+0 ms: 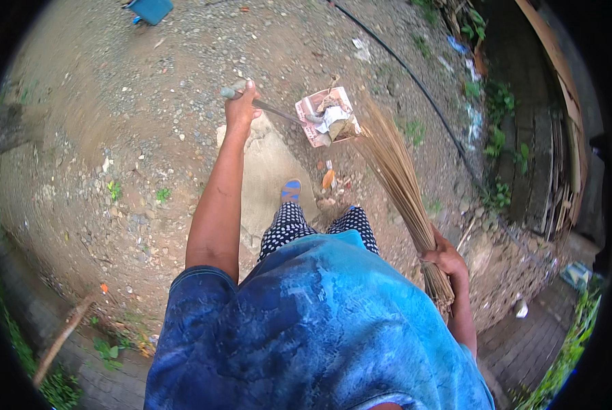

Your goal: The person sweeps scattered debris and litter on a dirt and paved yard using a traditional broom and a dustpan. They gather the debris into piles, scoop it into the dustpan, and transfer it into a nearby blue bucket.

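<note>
My left hand (242, 110) is closed around the stick handle (280, 111) of a dustpan, near the handle's greenish top end. At the lower end sits the pan (310, 130), pale with reddish print. Crumpled white paper (331, 119), dry leaves and other litter lie in it. My right hand (444, 256) grips a stick broom (396, 174) of thin brown ribs near its bound end. The broom's spread tips reach the right side of the pan; whether they touch it I cannot tell.
A black hose or cable (413, 74) curves over the gravelly ground at right. A flat concrete slab (270, 169) lies under my foot. An orange-brown leaf (328, 179) rests below the pan. A blue-green container (151, 9) stands at top left, stacked boards (542, 148) at far right.
</note>
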Available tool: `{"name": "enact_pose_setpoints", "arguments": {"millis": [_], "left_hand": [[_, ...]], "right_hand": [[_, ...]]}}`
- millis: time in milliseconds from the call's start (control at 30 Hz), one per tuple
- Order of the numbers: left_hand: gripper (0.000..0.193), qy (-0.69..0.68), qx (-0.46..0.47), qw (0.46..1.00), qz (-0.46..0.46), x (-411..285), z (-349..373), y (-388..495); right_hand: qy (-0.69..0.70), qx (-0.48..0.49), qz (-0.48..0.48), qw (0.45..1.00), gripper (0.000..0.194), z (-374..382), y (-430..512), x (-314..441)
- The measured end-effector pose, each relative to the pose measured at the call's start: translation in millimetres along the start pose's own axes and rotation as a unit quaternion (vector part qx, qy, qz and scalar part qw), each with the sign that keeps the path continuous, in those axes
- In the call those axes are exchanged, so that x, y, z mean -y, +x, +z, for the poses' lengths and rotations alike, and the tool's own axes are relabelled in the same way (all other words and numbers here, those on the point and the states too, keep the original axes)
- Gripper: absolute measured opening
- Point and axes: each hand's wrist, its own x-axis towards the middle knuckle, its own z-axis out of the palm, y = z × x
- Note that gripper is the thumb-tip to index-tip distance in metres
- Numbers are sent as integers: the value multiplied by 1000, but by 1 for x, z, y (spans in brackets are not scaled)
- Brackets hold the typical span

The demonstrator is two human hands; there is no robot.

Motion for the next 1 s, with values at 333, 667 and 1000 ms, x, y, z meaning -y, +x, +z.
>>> {"name": "enact_pose_setpoints", "arguments": {"millis": [333,667,1000], "left_hand": [[48,-83,-126,986,64,-64,-45,23],[50,-129,-289,941,122,-126,-47,67],[50,-162,-433,878,125,-180,-57,93]], "right_hand": [[78,43,-84,992,94,-38,64,78],[-65,130,-250,957,92,-119,212,208],[-139,205,-328,912,91,-183,304,346]]}}
